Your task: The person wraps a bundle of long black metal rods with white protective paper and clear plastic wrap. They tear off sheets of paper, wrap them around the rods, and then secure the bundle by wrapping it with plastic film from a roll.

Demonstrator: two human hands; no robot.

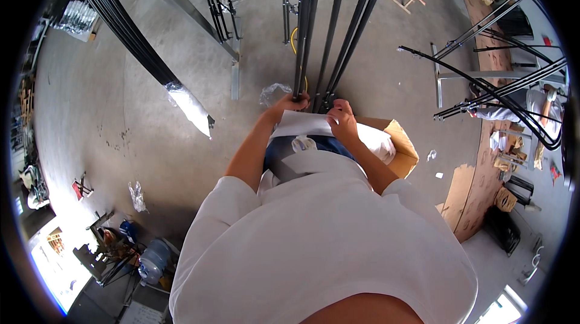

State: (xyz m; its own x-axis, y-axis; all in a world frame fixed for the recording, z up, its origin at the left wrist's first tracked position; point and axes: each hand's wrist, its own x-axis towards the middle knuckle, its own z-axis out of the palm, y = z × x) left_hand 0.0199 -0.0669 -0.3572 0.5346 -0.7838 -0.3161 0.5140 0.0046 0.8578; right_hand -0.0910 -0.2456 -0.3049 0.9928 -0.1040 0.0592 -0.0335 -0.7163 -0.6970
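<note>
Long thin black tubes (309, 28) run from the top of the view down toward my hands. My left hand (292, 104) is closed around the lower ends of some of them. My right hand (343, 122) is to the right, beside the ends of a second group of black tubes (353, 31). Its fingers are bent, and whatever they may hold is hidden. White sheet-like material (305, 121) lies across my front between both hands. By my right forearm stands an open cardboard box (406, 150) with white wrapping (377, 140) in it.
Left, a bundle of black tubes (124, 28) has a plastic-wrapped end (188, 105) jutting out near a grey metal frame (181, 10). More tubes (507, 97) rest on a rack at right, near another person (534, 106). Clear plastic (138, 196) lies on the floor.
</note>
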